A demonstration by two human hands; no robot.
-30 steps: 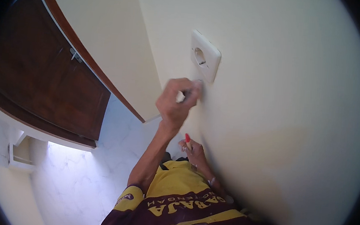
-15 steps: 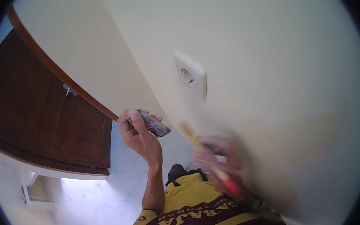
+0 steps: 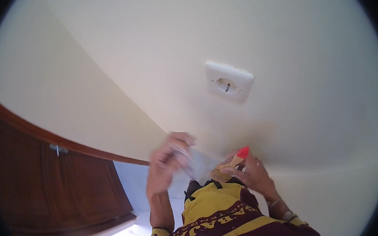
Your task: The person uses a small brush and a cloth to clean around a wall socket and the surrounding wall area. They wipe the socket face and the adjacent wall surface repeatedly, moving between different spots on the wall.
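In my right hand point(image 3: 255, 175) is a paintbrush point(image 3: 237, 159), its red-tipped handle pointing up and its bristle end down toward my body. The fingers are closed round it. My left hand point(image 3: 163, 162), raised beside it and smeared by motion, is closed on a flat, dusty grey piece point(image 3: 189, 167); its exact kind does not show. Both hands are apart from each other, below a white wall socket point(image 3: 229, 83) set in the cream wall point(image 3: 298, 82).
A brown wooden door point(image 3: 86, 185) with a metal handle point(image 3: 58, 149) stands at the lower left, under a brown frame edge point(image 3: 76, 145). Two walls meet in a corner left of the socket. Pale marbled floor point(image 3: 131, 175) shows between door and body.
The brush has turned over in my right hand, its red end swinging from low to up. My left hand has moved right and lower. The view has shifted, putting the socket further right.
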